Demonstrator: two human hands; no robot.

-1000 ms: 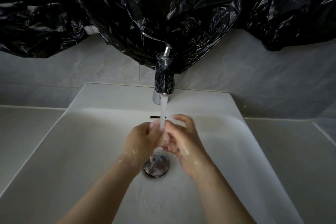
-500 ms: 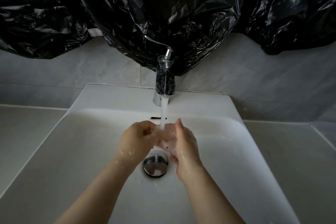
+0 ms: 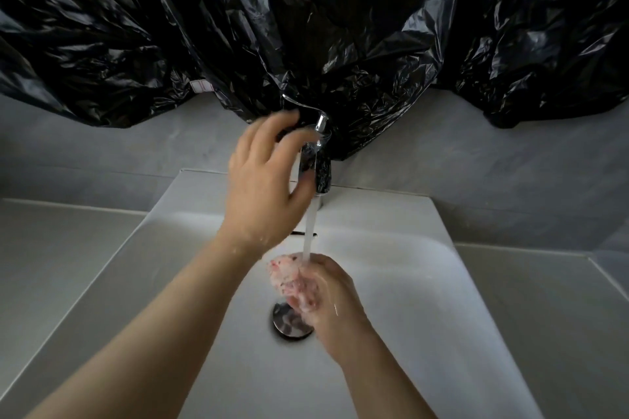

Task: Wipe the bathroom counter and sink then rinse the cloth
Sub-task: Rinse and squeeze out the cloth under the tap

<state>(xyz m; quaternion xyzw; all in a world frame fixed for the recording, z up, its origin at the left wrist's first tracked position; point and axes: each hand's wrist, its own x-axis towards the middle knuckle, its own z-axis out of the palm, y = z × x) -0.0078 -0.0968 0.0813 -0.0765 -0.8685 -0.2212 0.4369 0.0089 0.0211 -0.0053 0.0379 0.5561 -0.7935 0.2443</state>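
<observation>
Rinsing the cloth.
My right hand squeezes it under the water; my left hand, fingers spread, is at the tap.

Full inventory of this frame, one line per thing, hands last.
sink: 1, white, centre, set into the counter
counter: 1, light grey, on both sides of the sink
faucet: 1, chrome, at the back rim of the sink, lever up
water stream: 1, white, falling from the faucet onto the cloth
drain: 1, chrome, basin floor, partly hidden by the right hand
cloth: 1, pinkish, bunched, under the stream
plastic sheeting: black, crumpled, hanging over the wall
wall: grey tile, behind the sink
left hand: 1, open, raised at the faucet lever
right hand: 1, closed on the cloth
</observation>
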